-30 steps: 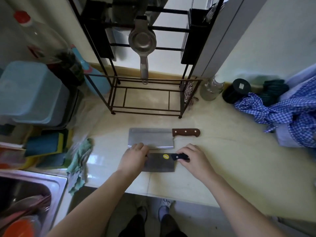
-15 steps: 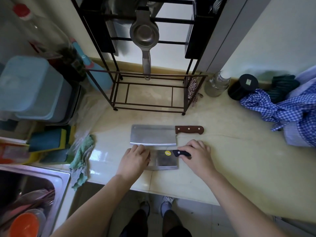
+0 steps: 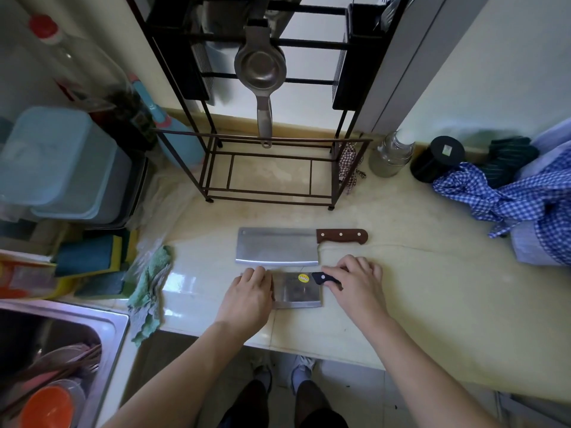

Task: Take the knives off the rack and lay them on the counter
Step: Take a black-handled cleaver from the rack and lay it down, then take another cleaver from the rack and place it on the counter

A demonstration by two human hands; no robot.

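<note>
Head view: yellow sticker (image 3: 303, 277) on the small cleaver (image 3: 297, 290), writing unreadable.
Left hand (image 3: 249, 296): fingers together, still pressing its blade.
Right hand (image 3: 355, 282): still curling over the black handle (image 3: 324, 278).
Change: small cleaver now lying just beside the big cleaver (image 3: 278, 246).

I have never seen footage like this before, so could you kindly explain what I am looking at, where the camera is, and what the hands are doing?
No machine here: a camera worn on a person's head looks down at their own bare hands. On the counter lie two cleavers. The wooden-handled cleaver lies free, in front of the black rack. Nearer, the left hand rests on the blade of the black-handled cleaver, while the right hand is at its handle; how firmly it grips, I cannot tell. A metal squeezer hangs on the rack.
</note>
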